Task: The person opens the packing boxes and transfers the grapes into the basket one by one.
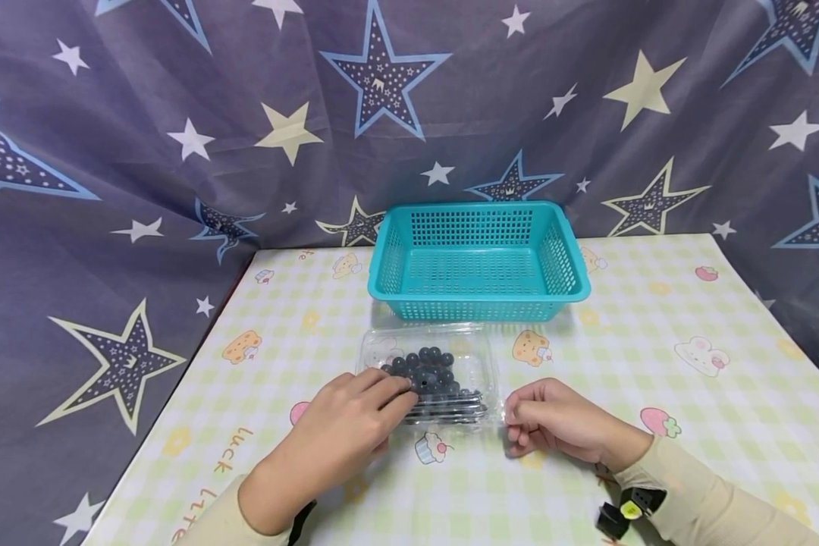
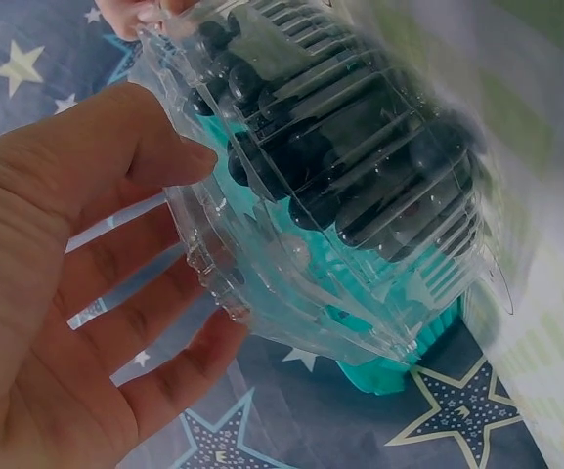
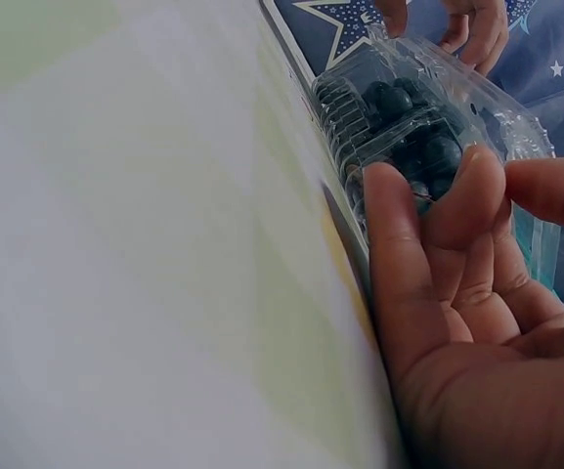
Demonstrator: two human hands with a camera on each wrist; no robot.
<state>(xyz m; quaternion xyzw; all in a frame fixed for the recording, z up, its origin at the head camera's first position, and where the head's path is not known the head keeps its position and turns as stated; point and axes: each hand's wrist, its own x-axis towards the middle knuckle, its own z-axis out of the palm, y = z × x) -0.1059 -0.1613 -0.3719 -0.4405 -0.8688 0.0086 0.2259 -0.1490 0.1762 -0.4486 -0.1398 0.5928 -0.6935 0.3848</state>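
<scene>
- Curtain [image 1: 232,68]: starry, behind the table from 10 o'clock to 2.
- Tablecloth [image 1: 628,318]: its far edge meets the curtain at 12; more of it stretches toward 3 o'clock than toward 9.
- Basket [image 1: 478,299]: turquoise, near the table's far edge at 12 to 1 o'clock from the clear box; its near rim leaves little room before the box, while wide cloth lies on both sides.
- Clear box [image 1: 474,353]: mid-table, between the hands, well in from both side edges.
- Left hand [image 1: 348,417]: thumb and fingers grip the box's edge at 8 to 9 o'clock.
- Right hand [image 1: 563,421]: fingers curled, pinching the box's edge at 4 o'clock — plenty of cloth beyond it toward 3.
- Blueberries [image 1: 426,364]: inside the box, gathered around its middle and toward 6.
</scene>
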